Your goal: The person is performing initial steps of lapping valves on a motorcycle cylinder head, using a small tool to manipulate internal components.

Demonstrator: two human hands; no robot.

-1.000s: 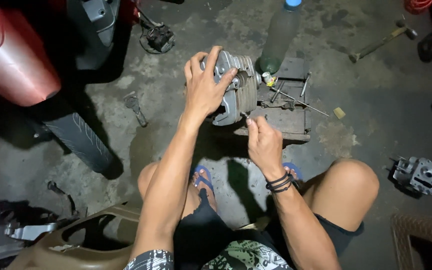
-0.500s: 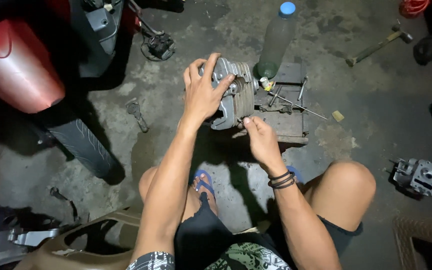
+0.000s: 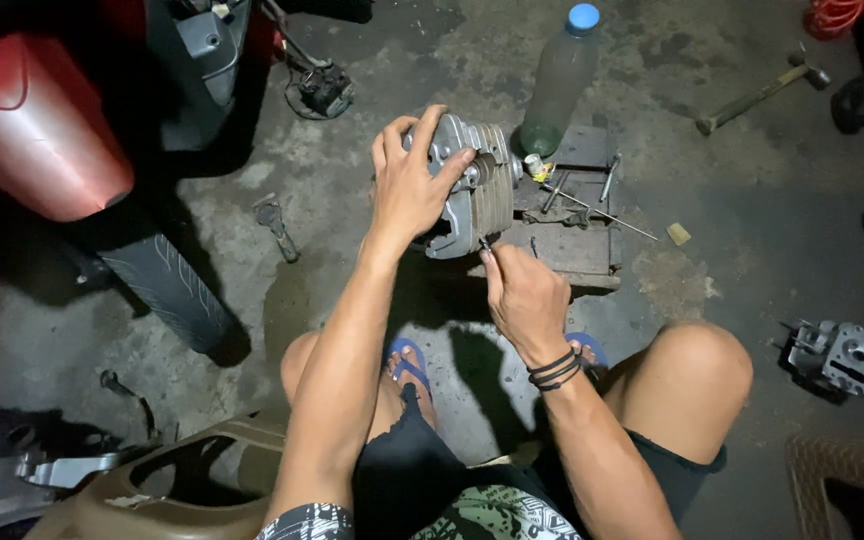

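Head view is showing your left hand (image 3: 414, 190) gripping the finned engine cylinder (image 3: 474, 185) at the near left corner of the wooden block (image 3: 570, 245), while your right hand (image 3: 524, 300) is pinching a small tool (image 3: 484, 243) too tiny to identify. Your palm is hiding the cylinder's left side; bare concrete floor (image 3: 712, 230) is lying open rightward.

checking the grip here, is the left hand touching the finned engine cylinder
Touching. The head view shows the left hand spread over the finned engine cylinder, its fingers wrapped across the top with no gap.
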